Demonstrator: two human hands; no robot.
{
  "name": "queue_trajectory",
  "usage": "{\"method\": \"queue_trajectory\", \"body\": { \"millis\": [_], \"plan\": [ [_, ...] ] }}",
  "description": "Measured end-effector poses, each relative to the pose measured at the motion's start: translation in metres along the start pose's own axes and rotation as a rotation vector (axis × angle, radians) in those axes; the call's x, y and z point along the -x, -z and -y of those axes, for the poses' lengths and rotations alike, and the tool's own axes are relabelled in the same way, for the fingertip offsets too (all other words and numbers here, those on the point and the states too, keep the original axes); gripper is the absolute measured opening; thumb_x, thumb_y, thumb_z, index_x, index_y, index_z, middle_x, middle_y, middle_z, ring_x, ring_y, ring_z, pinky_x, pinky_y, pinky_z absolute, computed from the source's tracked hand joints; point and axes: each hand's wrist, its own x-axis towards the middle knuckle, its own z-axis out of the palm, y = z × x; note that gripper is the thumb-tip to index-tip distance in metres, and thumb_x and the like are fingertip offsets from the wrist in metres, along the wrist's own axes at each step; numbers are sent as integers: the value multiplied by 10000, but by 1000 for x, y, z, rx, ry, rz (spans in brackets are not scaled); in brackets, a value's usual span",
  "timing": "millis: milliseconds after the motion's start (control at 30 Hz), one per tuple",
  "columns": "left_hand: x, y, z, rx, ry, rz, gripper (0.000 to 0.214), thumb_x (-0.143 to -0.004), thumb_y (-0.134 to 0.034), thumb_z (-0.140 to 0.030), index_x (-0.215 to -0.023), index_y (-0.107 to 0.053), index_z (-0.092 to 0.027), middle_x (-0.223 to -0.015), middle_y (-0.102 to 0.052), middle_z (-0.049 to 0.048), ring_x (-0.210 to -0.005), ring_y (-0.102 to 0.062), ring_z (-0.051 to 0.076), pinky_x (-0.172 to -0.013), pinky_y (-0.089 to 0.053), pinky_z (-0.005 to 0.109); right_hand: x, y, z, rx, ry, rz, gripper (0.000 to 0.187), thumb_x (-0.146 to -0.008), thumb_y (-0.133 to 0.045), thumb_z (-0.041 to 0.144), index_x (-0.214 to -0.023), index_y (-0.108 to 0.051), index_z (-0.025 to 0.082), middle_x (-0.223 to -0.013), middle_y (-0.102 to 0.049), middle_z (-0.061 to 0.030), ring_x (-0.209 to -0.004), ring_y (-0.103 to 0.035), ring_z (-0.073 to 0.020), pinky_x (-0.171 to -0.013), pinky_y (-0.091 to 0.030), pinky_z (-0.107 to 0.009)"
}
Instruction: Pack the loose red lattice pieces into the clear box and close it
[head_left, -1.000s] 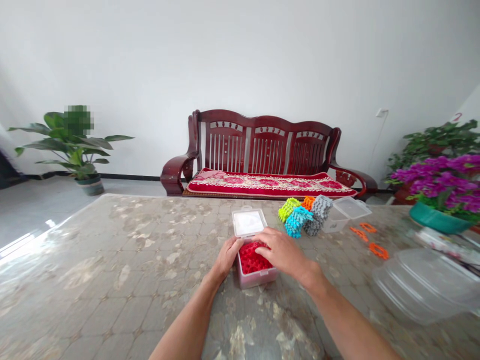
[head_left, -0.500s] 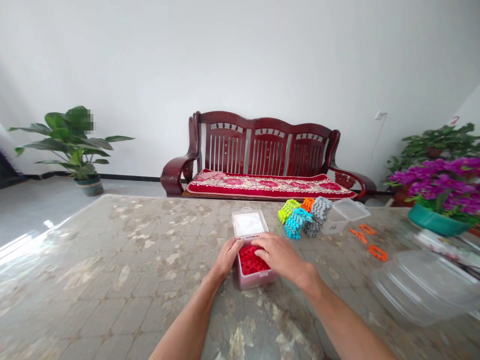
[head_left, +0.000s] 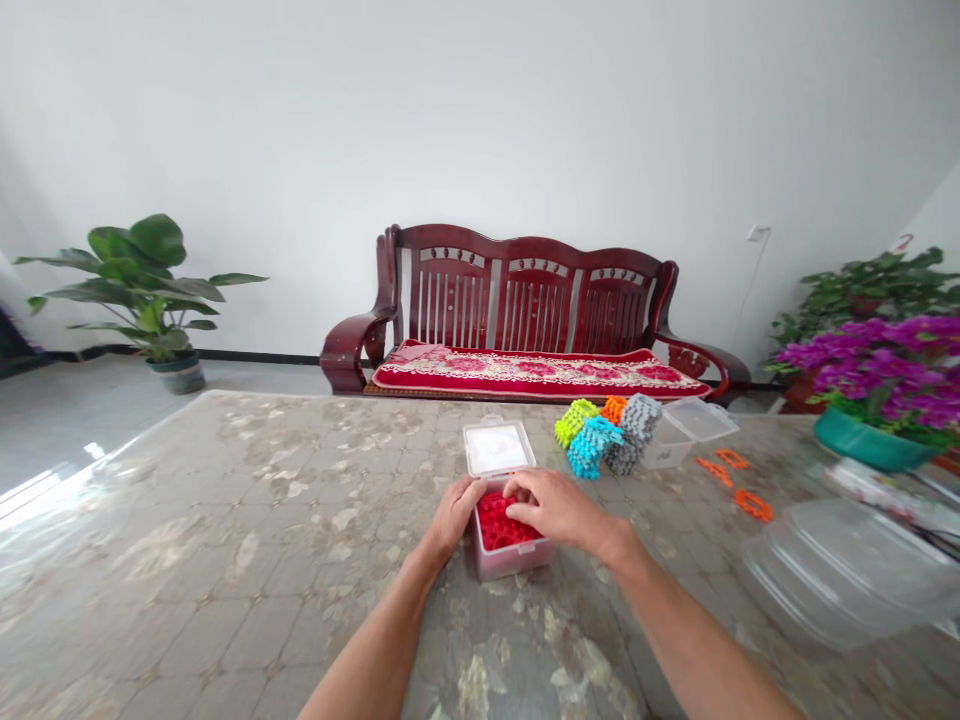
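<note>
Red plastic pieces (head_left: pixel 496 528) inside the open box (head_left: pixel 514 564) on the table (head_left: pixel 315 500). Seem light and stiff; best pinched by an edge. Left hand (head_left: pixel 452 508) at the box's left rim; right hand (head_left: pixel 553 502) apart, curled over the pieces, grip impossible to tell.

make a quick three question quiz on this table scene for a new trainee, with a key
1. Multiple choice: what colour are the pieces in the box that the left hand touches? A blue, B red, C grey
2. True or false: that box's lid is open.
3. Fill in: the hand over those pieces is the person's ___ hand.

Key: 1 B; 2 true; 3 right
</note>
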Motion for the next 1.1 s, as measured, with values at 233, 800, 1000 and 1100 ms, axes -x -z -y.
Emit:
{"method": "queue_trajectory", "body": {
  "millis": [233,800,1000,1100],
  "plan": [
    [0,1,9,-14,0,-9,404,-848,-449,-434,-861,-742,-157,-891,-759,39,-850,-631,216,-817,-497,310,-7,6,6,96,48,59,190,-883,-575,167,-947,-748,211,-992,-750,-42,-924,-654,-180,-826,-425,-266],
    [0,0,7,12,30,8,455,-853,-445,-461,-957,-748,-138,-969,-769,61,-912,-647,239,-861,-497,338,5,5,-5,-30,20,-87,197,-898,-550,142,-839,-726,207,-891,-745,-15,-817,-647,-149,-758,-420,-242],
    [0,1,10,21,0,8,388,-867,-458,-435,-865,-730,-159,-925,-763,45,-933,-648,231,-916,-482,332,3,0,0,26,84,-137,213,-934,-538,172,-998,-734,225,-1016,-703,-38,-974,-628,-164,-884,-434,-259],
    [-1,1,10,32,-5,14,380,-873,-454,-424,-854,-722,-156,-924,-762,46,-925,-649,224,-912,-485,326,-2,-3,4,93,125,-43,229,-943,-554,229,-1101,-720,243,-1022,-678,-48,-1001,-612,-181,-902,-434,-273]
  ]
}}
